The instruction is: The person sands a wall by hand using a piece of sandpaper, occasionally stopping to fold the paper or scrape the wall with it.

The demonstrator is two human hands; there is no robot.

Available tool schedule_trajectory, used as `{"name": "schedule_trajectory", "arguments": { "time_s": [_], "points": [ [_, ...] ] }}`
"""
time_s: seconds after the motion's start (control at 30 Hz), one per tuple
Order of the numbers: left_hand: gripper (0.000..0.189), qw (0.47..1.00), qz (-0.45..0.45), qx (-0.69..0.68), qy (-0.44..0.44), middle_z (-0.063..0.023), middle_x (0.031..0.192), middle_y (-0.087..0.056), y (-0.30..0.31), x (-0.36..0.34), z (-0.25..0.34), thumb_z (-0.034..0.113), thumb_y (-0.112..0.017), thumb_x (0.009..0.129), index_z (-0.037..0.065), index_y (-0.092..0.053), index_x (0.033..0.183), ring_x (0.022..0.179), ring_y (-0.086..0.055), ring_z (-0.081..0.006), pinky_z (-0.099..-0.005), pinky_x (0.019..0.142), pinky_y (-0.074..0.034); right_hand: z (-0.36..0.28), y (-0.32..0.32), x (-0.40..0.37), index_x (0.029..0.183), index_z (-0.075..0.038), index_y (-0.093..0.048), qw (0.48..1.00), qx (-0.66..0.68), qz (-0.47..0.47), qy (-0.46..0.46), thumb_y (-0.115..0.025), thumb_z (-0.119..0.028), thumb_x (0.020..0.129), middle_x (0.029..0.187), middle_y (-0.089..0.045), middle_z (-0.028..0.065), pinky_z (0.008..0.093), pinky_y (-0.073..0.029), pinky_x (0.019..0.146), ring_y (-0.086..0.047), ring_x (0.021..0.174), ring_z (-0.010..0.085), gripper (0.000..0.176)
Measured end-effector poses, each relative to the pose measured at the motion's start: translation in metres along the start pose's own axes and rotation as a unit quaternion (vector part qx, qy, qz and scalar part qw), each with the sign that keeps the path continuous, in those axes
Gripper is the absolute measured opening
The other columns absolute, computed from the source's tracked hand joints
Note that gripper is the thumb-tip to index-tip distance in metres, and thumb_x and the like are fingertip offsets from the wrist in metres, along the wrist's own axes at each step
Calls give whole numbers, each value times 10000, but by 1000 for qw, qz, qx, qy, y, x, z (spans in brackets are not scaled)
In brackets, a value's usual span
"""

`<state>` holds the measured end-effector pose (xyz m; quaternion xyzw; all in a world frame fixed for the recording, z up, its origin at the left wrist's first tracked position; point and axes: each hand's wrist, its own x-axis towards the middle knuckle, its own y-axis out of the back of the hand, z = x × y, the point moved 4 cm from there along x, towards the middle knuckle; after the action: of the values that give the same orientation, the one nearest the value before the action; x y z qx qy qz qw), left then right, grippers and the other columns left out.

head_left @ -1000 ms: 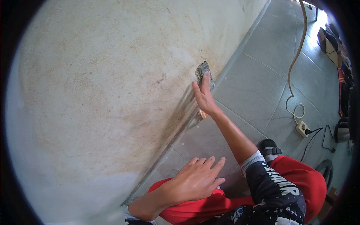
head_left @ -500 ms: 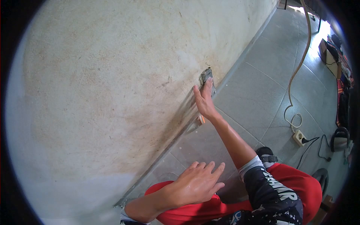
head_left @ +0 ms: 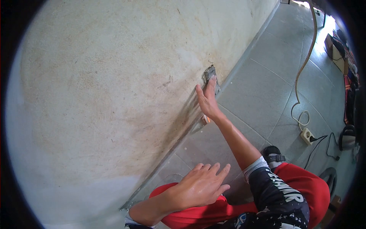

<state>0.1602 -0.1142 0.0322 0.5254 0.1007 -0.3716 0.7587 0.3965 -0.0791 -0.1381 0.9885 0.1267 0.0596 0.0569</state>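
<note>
Fingers [head_left: 211,84] of the right hand [head_left: 208,105], thumb wide, cover part of the ragged grey oblong pad [head_left: 209,71] against the stained cream wall [head_left: 114,84], long axis slightly aslant beyond them; left hand [head_left: 200,185] open, farther off!

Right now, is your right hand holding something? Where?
The right hand's fingers lie over the middle of a crumpled dark grey piece at the beige wall; whether gripped, I can't tell.
</note>
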Motion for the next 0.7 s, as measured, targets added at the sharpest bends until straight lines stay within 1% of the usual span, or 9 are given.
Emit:
{"name": "schedule_trajectory", "arguments": {
  "time_s": [0.33,0.7],
  "points": [
    [621,1000,-18,1,6,-311,1365,-532,2,2,0,409,-477,1035,-24,-402,1473,1258,-530,-434,-483,1092,-385,0,1,-1,1539,128,55,1000,1,0,3,-437,-454,1047,1638,74,314,427,20,1253,94,1543,386,906],
    [618,1000,-4,0,0,-299,1335,-547,0,1,-2,398,-480,1034,-41,-411,1463,1246,-540,-418,-472,1079,-396,1,0,0,1534,133,67,1000,-2,-2,-3,-432,-464,1047,1635,84,319,428,27,1252,105,1541,389,918]
  ]
}}
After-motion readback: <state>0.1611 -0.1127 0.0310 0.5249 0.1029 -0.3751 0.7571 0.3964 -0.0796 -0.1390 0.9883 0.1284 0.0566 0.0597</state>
